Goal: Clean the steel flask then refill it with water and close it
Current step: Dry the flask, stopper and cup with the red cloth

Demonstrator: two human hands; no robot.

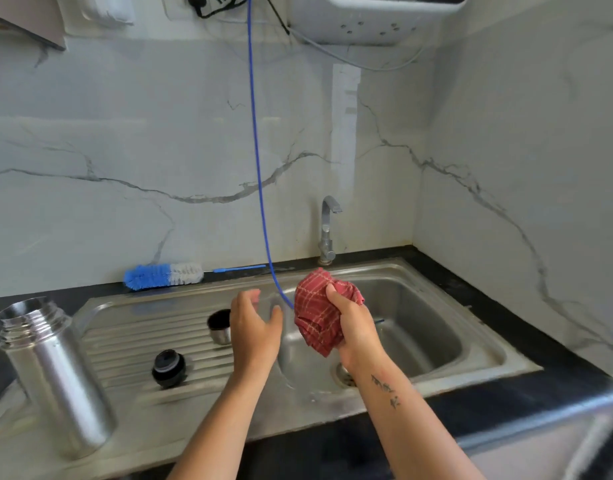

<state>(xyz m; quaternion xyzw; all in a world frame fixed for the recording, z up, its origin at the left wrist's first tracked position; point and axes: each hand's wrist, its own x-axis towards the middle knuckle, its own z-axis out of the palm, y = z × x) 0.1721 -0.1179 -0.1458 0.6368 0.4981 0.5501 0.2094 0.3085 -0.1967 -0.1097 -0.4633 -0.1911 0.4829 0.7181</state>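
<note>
Right hand is curled round a bunched red checked cloth, holding it over the sink basin, probably so any drips fall into the bowl. Left hand hangs just beside it, at nine o'clock from the cloth, fingers relaxed and spread, holding nothing; it looks ready to help wring or fold the cloth.

One steel flask stands upright and uncapped at the eight o'clock corner of the view, at the edge of the drainboard, well apart from both hands, its mouth open as if left to dry. One black stopper and one steel cup lid rest on the drainboard ribs, likely draining. One blue-and-white bottle brush lies on the dark tabletop behind the sink. One tap stands at twelve o'clock of the basin, and one thin blue hose hangs down into it. Refilling and closing seem yet to come.
</note>
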